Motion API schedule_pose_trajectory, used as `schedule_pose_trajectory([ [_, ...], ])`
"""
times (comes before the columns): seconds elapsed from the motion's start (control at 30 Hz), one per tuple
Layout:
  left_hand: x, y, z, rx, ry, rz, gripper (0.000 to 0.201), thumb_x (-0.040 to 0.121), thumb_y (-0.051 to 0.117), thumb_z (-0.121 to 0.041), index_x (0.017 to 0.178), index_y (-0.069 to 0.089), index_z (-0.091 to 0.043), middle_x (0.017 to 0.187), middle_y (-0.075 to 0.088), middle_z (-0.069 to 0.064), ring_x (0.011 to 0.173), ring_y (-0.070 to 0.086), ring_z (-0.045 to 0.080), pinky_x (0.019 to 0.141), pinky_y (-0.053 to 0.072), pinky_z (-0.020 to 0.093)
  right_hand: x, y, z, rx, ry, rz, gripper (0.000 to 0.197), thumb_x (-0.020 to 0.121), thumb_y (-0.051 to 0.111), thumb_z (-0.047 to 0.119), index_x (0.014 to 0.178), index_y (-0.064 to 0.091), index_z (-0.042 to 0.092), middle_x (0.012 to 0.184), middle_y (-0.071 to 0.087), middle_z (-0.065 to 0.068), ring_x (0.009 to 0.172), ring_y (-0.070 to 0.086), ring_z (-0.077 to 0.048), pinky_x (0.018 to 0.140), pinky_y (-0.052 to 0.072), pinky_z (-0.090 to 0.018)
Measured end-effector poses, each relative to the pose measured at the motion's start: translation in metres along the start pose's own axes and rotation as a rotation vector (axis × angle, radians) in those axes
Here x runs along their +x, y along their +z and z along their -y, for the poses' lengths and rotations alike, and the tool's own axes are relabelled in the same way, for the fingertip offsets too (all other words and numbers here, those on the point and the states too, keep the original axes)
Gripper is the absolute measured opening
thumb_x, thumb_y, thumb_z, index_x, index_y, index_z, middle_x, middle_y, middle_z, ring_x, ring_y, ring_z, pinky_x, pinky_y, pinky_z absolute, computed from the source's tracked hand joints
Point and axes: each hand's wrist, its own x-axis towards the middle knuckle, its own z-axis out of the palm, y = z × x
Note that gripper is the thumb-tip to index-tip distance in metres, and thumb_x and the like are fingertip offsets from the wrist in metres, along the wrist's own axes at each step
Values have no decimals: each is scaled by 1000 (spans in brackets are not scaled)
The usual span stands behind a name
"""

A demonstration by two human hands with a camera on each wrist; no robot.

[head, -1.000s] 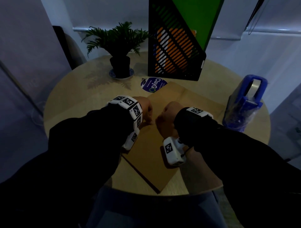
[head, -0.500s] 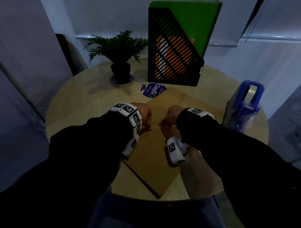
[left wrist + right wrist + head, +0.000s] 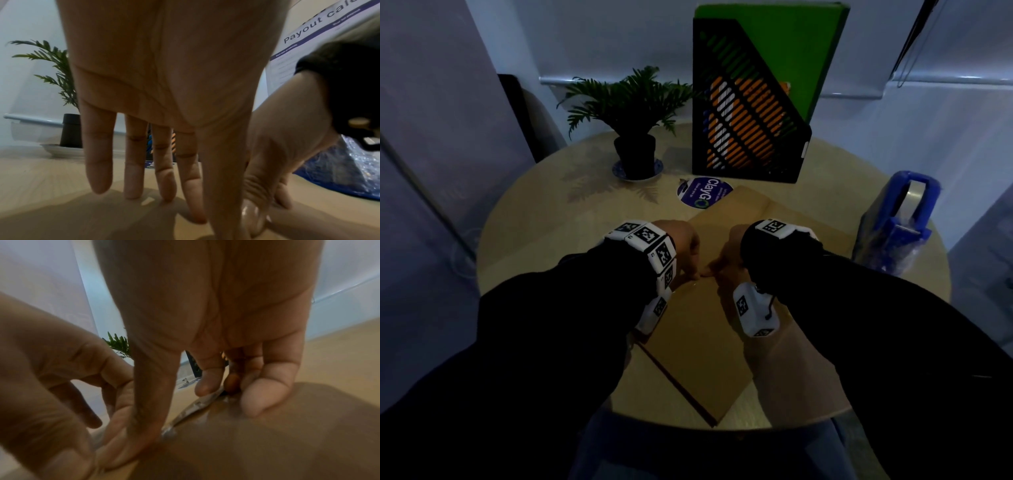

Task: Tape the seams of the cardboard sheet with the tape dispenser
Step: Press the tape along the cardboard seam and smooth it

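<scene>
My left hand (image 3: pixel 683 246) and right hand (image 3: pixel 727 255) press straight fingers (image 3: pixel 98 162) on clear tape (image 3: pixel 197 405) along the light, stiff cardboard sheet (image 3: pixel 698 342) mid-surface; tape dispenser (image 3: pixel 900 226) stands at the right edge.

The cardboard sheet (image 3: pixel 698 339) is flat brown corrugated board lying on the round table, turned so one corner points toward the table's near edge and another toward the far side. A fold line crosses its far part. A strip of clear glossy tape (image 3: pixel 197 405) runs along its left edge, wrinkled and catching the light. The tape dispenser (image 3: pixel 897 222) is blue with a roll of clear tape in it; it stands upright on the table's right side, just beside the sheet's right corner.
</scene>
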Motion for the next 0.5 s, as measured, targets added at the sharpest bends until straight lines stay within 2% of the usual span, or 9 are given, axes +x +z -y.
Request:
schedule_pose_trajectory([
  [0.03, 0, 0, 0, 3, 2, -2, 17, 81, 72, -25, 90, 63, -13, 106, 71, 5, 86, 59, 19, 76, 46, 30, -2, -1, -2, 25, -8, 24, 74, 81, 48, 73, 106, 56, 4, 99, 58, -10, 86, 54, -23, 82, 42, -33],
  [0.1, 1, 1, 1, 7, 4, -7, 18, 81, 72, -26, 90, 64, -13, 106, 70, 5, 88, 60, 19, 76, 46, 31, 1, -2, -5, 34, -47, 10, 52, 90, 50, 58, 89, 53, 6, 86, 54, -8, 74, 50, -19, 73, 42, -29],
  [0.2, 2, 4, 3, 28, 0, -20, 19, 81, 72, -27, 92, 65, -13, 105, 70, 4, 95, 63, 22, 77, 49, 33, -2, -2, -7, -16, -8, 53, 57, 96, 33, 60, 73, 42, 8, 78, 46, -9, 67, 43, -19, 63, 38, -26],
  [0.23, 3, 4, 3, 30, 0, -25, 19, 81, 72, -28, 92, 65, -14, 104, 69, 3, 97, 63, 23, 78, 49, 34, -2, -2, -7, -5, -25, 24, 57, 96, 31, 60, 73, 41, 8, 78, 46, -9, 68, 44, -19, 67, 39, -27],
  [0.3, 2, 5, 4, 34, -3, -31, 19, 81, 71, -28, 94, 66, -16, 101, 68, 1, 96, 63, 22, 75, 47, 32, 2, -4, -9, -50, -79, -20, 60, 94, 34, 63, 85, 50, 6, 89, 54, -12, 77, 50, -21, 82, 39, -30],
  [0.37, 0, 5, 6, 37, 2, -38, 18, 80, 73, -29, 93, 67, -18, 95, 66, -3, 90, 61, 19, 71, 45, 29, 8, -3, -12, -51, -108, -47, 66, 90, 42, 65, 109, 60, 4, 108, 64, -13, 88, 55, -22, 93, 45, -30],
  [0.43, -1, 5, 7, 44, 12, -43, 16, 78, 75, -30, 89, 66, -21, 91, 65, -5, 85, 59, 16, 68, 42, 28, 10, -3, -14, 28, -127, -82, 61, 89, 53, 57, 124, 61, 7, 118, 67, -9, 95, 58, -22, 94, 51, -33],
  [0.5, -3, 5, 9, 50, 11, -45, 17, 76, 77, -30, 85, 65, -23, 94, 66, -5, 83, 58, 15, 66, 41, 27, 5, -4, -14, 37, -140, -87, 62, 91, 51, 55, 130, 57, 8, 124, 64, -9, 101, 58, -22, 96, 50, -34],
])
